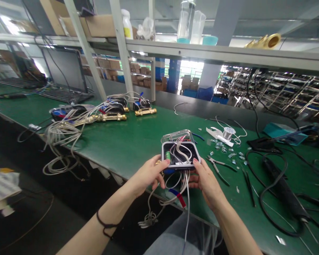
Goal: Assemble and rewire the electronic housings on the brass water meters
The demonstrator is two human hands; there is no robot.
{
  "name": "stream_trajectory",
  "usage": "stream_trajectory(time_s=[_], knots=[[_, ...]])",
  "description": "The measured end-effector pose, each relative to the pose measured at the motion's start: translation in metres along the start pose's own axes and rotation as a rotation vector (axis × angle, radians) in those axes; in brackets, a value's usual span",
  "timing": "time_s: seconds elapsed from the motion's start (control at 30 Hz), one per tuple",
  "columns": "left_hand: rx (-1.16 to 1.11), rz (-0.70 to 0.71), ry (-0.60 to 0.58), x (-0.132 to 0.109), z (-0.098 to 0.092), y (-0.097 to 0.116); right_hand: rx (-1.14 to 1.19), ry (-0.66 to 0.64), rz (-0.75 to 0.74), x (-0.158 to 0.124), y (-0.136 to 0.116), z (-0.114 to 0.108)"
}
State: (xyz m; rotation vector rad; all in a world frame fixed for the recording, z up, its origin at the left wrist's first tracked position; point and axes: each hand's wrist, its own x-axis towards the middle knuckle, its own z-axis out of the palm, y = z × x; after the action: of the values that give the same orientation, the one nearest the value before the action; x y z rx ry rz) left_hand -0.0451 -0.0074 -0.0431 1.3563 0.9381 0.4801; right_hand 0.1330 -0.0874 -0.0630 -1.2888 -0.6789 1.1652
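Observation:
Between my two hands, at the table's front edge, is a small meter housing [197, 153] with its clear lid [172, 136] tipped back. Wires and a green cylindrical part show inside it. My left hand [151, 173] grips the housing's left side, thumb on the near left corner. My right hand [206, 179] holds the right side, thumb on the near right corner and fingers underneath. White cables [186, 187] hang down from the housing, with a blue and red tag [180, 199] among them. Part of the housing's underside is hidden by my hands.
Cutting pliers [215, 164], tweezers [249, 187] and a soldering iron [284, 191] lie to the right. Behind them are a wire spool [229, 132] and small clear scraps. Brass-bodied meters [111, 117] with coiled cables [63, 136] sit at left. A shelf [223, 56] spans above.

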Motion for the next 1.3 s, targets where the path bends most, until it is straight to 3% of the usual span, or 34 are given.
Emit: stream_trajectory(time_s=[0.23,0.43,0.7,1.03,1.3], knots=[[0.106,0.091,0.192,0.018,-0.011,0.006,-0.032,0.02,-0.054,0.005,0.003,-0.01],[0.168,0.143,0.224,0.041,-0.007,0.011,-0.066,-0.023,-0.061,-0.004,0.006,-0.014],[0.206,0.231,0.241,0.034,-0.004,0.011,-0.202,0.033,-0.041,0.013,0.0,-0.017],[0.218,0.151,0.196,0.037,-0.007,0.006,-0.307,0.04,-0.084,0.023,-0.012,-0.014],[0.32,0.208,0.212,0.018,-0.003,0.002,-0.34,-0.005,-0.168,0.005,0.002,-0.027]])
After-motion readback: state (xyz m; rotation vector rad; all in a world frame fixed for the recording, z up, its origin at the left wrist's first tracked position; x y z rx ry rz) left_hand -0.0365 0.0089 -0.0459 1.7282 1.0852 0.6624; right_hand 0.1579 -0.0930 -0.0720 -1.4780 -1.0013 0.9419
